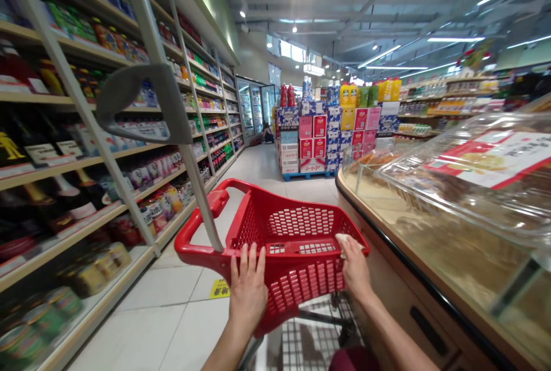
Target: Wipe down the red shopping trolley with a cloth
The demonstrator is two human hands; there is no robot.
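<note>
In the head view a red plastic shopping cart basket [301, 213] stands sideways in front of me, with holes in its walls. My left hand [248, 288] lies against its near side by the handle end, fingers stretched over the rim. My right hand [355, 265] is closed on a crumpled white cloth [343, 240] at the basket's right end and presses it to the rim. A grey pole with a looped grey plastic grip [142, 104] rises from the handle end. No goods show in the visible part of the basket.
Shelves of bottles and cans [107, 153] line the left. On the right, a wooden-fronted counter [413, 302] holds clear plastic food packs [482, 158]. Stacked drink cartons [312, 141] stand ahead. A person [267, 132] crouches far down the aisle. A yellow sticker [220, 289] marks the tiles.
</note>
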